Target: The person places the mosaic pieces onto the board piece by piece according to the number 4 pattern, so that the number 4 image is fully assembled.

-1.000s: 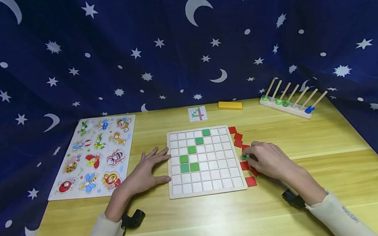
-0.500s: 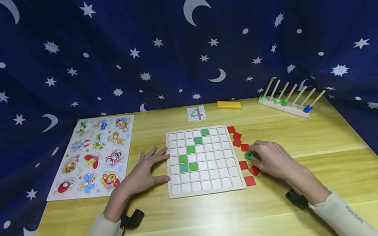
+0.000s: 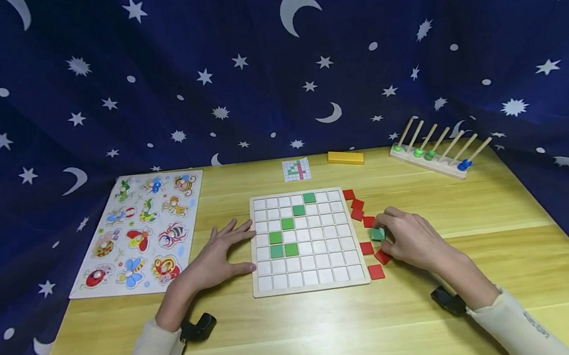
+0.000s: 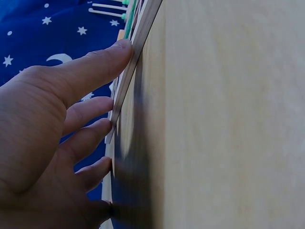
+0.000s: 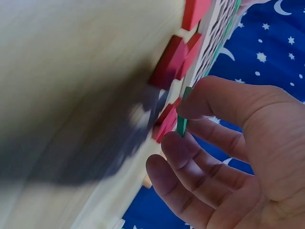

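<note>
Head view: a small flat green square tile (image 3: 376, 234) is pinched between thumb and fingertips of the right hand (image 3: 410, 239), just beside the right edge of the white-celled wooden grid board (image 3: 312, 285), among loose red square tiles (image 3: 376, 271). The left hand (image 3: 218, 260) is laid flat, fingers straight, against the board's left rim. The thin, smooth tile is best kept level and lowered squarely into a shallow cell.

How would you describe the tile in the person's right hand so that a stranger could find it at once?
Start at the white grid board in the middle of the table. Just off its right edge lies a scatter of red tiles, where the right hand pinches one small square tile. It alone there is green.
</note>
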Action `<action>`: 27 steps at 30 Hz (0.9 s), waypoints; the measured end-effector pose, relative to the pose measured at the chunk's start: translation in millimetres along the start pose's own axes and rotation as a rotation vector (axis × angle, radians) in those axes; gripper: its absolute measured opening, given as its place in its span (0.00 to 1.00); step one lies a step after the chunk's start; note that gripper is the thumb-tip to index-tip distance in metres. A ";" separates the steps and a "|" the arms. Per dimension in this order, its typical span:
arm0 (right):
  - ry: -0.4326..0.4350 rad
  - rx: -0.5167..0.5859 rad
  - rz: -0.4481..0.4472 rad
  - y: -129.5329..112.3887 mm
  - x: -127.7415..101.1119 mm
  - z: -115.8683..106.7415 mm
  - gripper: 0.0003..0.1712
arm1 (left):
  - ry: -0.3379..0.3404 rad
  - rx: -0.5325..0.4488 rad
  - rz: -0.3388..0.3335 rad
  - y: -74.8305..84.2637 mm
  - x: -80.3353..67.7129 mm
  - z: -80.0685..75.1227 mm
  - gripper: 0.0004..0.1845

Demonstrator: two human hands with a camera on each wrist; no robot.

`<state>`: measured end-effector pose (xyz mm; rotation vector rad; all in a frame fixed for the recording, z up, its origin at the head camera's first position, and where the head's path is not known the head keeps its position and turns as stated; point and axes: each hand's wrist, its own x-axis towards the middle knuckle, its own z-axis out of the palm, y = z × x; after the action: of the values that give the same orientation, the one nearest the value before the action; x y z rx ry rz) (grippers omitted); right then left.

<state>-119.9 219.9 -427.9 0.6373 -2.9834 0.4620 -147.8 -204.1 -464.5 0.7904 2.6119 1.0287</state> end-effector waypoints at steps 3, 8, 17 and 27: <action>0.017 0.020 -0.031 -4.7 3.7 1.9 0.18 | 0.001 -0.006 0.006 0.7 -0.1 -0.5 0.38; 0.027 0.034 -0.085 -18.5 12.6 6.2 0.16 | -0.003 -0.004 0.012 2.7 -1.0 -1.0 0.38; -0.008 0.066 -0.177 -51.4 30.0 18.7 0.15 | -0.010 -0.006 0.006 4.9 0.1 -1.2 0.38; -0.050 0.094 -0.249 -79.4 46.4 29.0 0.15 | -0.008 -0.005 -0.002 5.1 -1.2 -1.7 0.38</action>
<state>-129.7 123.9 -428.1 1.0269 -2.8853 0.5769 -145.4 -202.6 -459.8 0.7891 2.6022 1.0289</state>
